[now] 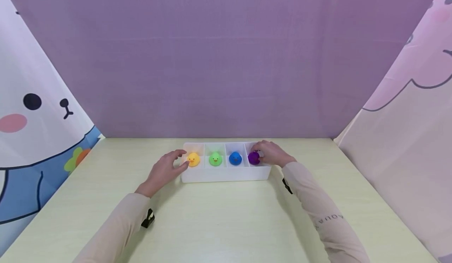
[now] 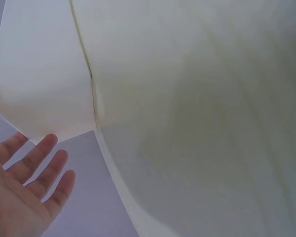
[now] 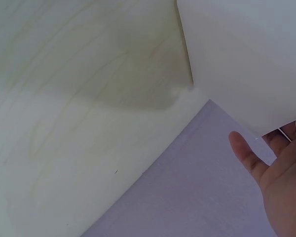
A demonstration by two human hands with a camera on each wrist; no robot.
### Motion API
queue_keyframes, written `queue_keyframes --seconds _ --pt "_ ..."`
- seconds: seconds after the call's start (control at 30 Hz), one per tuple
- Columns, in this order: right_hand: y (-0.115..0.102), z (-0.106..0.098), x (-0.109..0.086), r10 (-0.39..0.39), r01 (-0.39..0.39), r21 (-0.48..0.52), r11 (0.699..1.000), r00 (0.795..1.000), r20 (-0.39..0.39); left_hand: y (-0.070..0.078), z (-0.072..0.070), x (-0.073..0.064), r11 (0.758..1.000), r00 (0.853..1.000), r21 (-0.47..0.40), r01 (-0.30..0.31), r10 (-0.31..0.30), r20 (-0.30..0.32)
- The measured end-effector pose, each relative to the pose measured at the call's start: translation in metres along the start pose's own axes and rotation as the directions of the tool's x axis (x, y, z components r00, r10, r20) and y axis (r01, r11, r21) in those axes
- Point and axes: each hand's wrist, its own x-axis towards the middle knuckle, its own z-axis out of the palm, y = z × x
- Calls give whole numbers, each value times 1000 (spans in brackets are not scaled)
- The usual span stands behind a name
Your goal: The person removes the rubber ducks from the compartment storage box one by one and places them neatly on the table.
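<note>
A white box (image 1: 226, 174) with a row of compartments stands near the back of the table. Inside it sit a yellow toy duck (image 1: 193, 159), a green toy duck (image 1: 215, 159) and a blue toy duck (image 1: 235, 158), each in its own compartment. In the rightmost one is a purple toy duck (image 1: 253, 158), its front hard to make out. My right hand (image 1: 271, 153) reaches over the box's right end and pinches the purple duck between thumb and fingers. At the left end, my left hand (image 1: 164, 172) has thumb and fingers apart beside the yellow duck, holding nothing.
The pale wood-look table (image 1: 226, 223) extends toward me in front of the box. A purple backdrop (image 1: 226, 66) rises close behind it. Cartoon-printed cloths hang at left (image 1: 35, 137) and right (image 1: 406, 145).
</note>
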Motion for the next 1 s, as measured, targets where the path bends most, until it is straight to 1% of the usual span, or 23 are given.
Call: queue_keyframes --seconds 0.23,0.33,0.47,0.57,0.6,0.7,0.8,0.83,1.0 --pt "-6 -2 1 -4 3 36 999 1000 28 0 1 0 1000 1000 1 29 -29 9" --pt "-7 -3 1 -5 4 31 1000 999 36 1 1 0 999 999 -6 41 -41 14" --pt "-6 -3 0 -7 6 24 1000 999 39 2 1 0 999 999 -8 39 -39 19" --pt "-5 -2 1 -18 17 30 999 999 35 2 2 0 999 999 -3 35 -35 20" --pt "0 0 2 -46 45 33 998 999 21 2 2 1 999 999 -4 36 -36 20" --pt "0 -1 1 -59 58 33 998 998 13 2 3 2 999 999 -12 35 -35 20" --pt "1 -1 1 -47 46 30 998 999 19 2 3 2 999 999 -28 35 -34 21" --pt "-3 -3 0 -18 17 27 999 999 34 3 3 2 999 999 -34 35 -34 22" --pt "-1 -3 2 -7 7 3 1000 999 43 4 2 2 997 999 -59 45 -43 30"
